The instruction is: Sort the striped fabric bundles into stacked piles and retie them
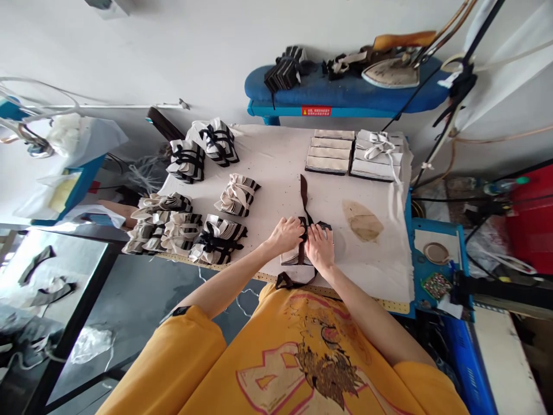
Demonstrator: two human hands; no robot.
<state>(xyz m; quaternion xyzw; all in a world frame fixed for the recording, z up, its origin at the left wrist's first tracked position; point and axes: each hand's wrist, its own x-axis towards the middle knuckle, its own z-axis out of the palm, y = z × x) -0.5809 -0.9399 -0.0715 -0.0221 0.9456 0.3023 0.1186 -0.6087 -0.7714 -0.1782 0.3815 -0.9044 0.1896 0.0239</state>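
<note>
Close in front of me on the white-covered table lies a stack of pale fabric pieces [289, 257] with dark edges. A dark fabric strip [301, 253] runs across the stack; one tail lies beyond it and a loop hangs near the table's front edge. My left hand [286, 233] is closed, fingers curled on the strip at the stack's far left side. Beside it, my right hand [320, 248] grips the stack's right part, fingers bent over the top next to the strip. Both hands partly hide the strip's crossing.
Several tied fabric bundles [237, 194] occupy the table's left side. Flat stacks [329, 153] stand at the back right, near a brown scorch mark [363, 221]. Behind, a blue padded ironing board [345, 95] carries an iron [393, 72]. Cords hang at the right.
</note>
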